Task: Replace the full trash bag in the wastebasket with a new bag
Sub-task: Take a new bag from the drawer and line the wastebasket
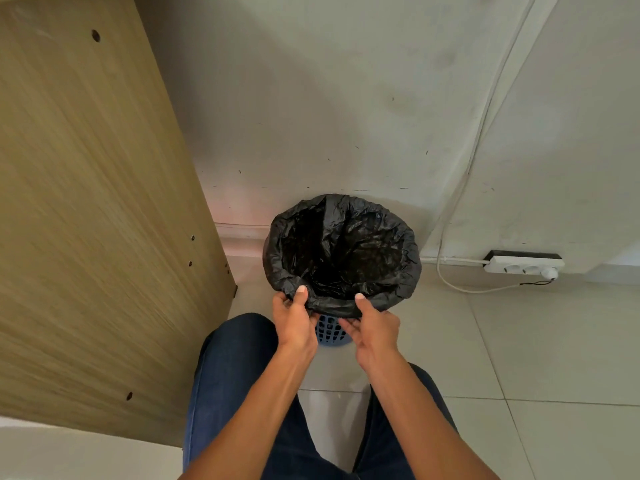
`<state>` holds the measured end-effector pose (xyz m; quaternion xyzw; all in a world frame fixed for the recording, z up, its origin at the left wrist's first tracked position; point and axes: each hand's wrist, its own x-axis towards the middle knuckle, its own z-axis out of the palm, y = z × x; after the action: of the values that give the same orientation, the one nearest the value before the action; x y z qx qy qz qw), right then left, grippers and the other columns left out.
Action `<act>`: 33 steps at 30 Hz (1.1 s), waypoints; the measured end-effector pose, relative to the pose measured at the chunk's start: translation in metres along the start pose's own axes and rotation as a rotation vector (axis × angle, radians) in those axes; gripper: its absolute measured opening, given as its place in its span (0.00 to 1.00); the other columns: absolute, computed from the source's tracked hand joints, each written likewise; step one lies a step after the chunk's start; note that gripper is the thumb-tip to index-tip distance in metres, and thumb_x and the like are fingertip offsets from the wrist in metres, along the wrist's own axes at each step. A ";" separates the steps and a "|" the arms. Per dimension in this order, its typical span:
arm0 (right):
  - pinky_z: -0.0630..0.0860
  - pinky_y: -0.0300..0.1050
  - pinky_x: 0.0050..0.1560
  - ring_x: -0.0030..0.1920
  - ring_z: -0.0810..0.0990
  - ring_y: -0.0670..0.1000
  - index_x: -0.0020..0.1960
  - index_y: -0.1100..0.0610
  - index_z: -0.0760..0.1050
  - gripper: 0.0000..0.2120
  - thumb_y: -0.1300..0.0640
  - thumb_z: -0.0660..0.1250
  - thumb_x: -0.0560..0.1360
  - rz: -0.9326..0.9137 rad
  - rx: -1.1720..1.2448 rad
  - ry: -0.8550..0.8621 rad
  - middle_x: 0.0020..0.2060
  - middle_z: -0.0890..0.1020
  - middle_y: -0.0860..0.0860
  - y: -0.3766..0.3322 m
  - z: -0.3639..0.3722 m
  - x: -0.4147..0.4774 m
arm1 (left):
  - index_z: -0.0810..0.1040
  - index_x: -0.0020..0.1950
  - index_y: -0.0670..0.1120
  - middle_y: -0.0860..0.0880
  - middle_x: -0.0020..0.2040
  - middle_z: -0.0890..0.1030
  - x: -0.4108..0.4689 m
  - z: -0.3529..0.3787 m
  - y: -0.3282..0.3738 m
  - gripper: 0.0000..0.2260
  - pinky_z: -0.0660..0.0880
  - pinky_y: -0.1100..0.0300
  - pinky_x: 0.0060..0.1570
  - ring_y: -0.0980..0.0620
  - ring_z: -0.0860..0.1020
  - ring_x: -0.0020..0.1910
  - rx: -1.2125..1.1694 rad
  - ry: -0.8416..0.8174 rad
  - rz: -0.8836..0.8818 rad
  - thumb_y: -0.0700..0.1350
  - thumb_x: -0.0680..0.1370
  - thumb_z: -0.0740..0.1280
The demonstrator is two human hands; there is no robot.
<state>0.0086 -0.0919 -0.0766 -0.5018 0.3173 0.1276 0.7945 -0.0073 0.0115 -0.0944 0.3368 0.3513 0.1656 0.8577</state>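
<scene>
Centrally, a blue wastebasket (327, 333) stands on the floor (519, 358) against the wall (346, 98) — wooden panel (86, 202) left, power strip (523, 265) right. Left hand (294, 323) and right hand (375, 329) pinch the near rim of the black trash bag (346, 244) — thumbs above, fingers beneath.

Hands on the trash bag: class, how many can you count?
2. The left hand pinches the trash bag at its near rim, left side; the right hand pinches the same rim just beside it. No others visible.
</scene>
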 end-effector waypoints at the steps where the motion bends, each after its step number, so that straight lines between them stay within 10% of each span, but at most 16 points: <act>1: 0.82 0.48 0.38 0.48 0.83 0.57 0.61 0.66 0.74 0.13 0.65 0.68 0.78 -0.010 0.064 0.016 0.56 0.81 0.63 0.000 0.002 0.002 | 0.70 0.60 0.42 0.40 0.59 0.78 -0.001 0.000 -0.001 0.08 0.77 0.44 0.59 0.47 0.80 0.55 -0.014 -0.004 -0.001 0.37 0.82 0.63; 8: 0.78 0.49 0.44 0.46 0.80 0.56 0.54 0.63 0.74 0.07 0.64 0.67 0.77 0.192 0.247 -0.079 0.47 0.81 0.59 -0.004 -0.006 0.005 | 0.69 0.68 0.41 0.40 0.64 0.77 -0.004 0.000 -0.005 0.15 0.79 0.47 0.55 0.44 0.78 0.62 -0.067 0.029 -0.024 0.39 0.82 0.64; 21: 0.80 0.55 0.53 0.50 0.81 0.58 0.54 0.61 0.76 0.08 0.70 0.63 0.77 0.028 0.085 -0.125 0.48 0.82 0.59 -0.015 -0.027 0.016 | 0.73 0.65 0.45 0.43 0.61 0.78 0.016 -0.011 0.016 0.14 0.78 0.52 0.45 0.45 0.78 0.56 0.115 0.147 -0.068 0.50 0.84 0.60; 33: 0.79 0.50 0.43 0.51 0.81 0.57 0.54 0.62 0.75 0.08 0.70 0.61 0.77 0.046 -0.088 -0.165 0.53 0.81 0.60 -0.051 -0.048 0.033 | 0.77 0.59 0.43 0.43 0.58 0.80 0.025 -0.023 0.023 0.10 0.78 0.54 0.49 0.46 0.79 0.57 0.072 0.103 -0.056 0.45 0.85 0.59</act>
<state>0.0426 -0.1611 -0.0755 -0.5166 0.2562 0.2004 0.7920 -0.0074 0.0516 -0.1025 0.3485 0.4098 0.1461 0.8302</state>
